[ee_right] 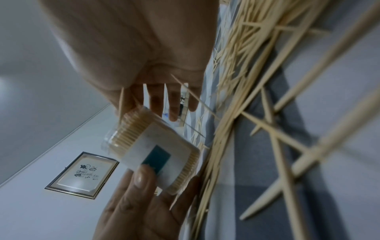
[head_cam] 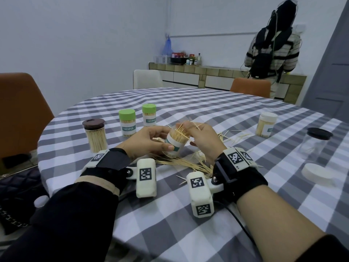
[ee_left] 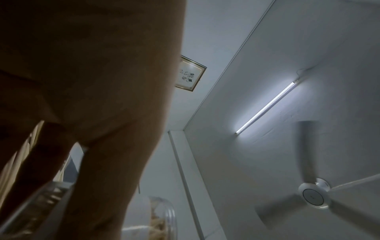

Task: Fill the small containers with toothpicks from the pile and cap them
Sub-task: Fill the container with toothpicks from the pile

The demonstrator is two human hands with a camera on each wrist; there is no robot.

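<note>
My left hand grips a small clear container with a white and teal label, tilted just above the table; its thumb lies on the label. The container is packed with toothpicks and has no cap on. My right hand is at its open mouth, fingers curled over the protruding toothpick ends, a few toothpicks caught between them. The loose toothpick pile lies on the cloth under both hands, also close in the right wrist view. The left wrist view shows mostly palm.
On the checked table stand a brown-lidded jar, two green-capped containers, a white-capped one and a clear jar with a black lid. A loose white cap lies at right. A person stands far back.
</note>
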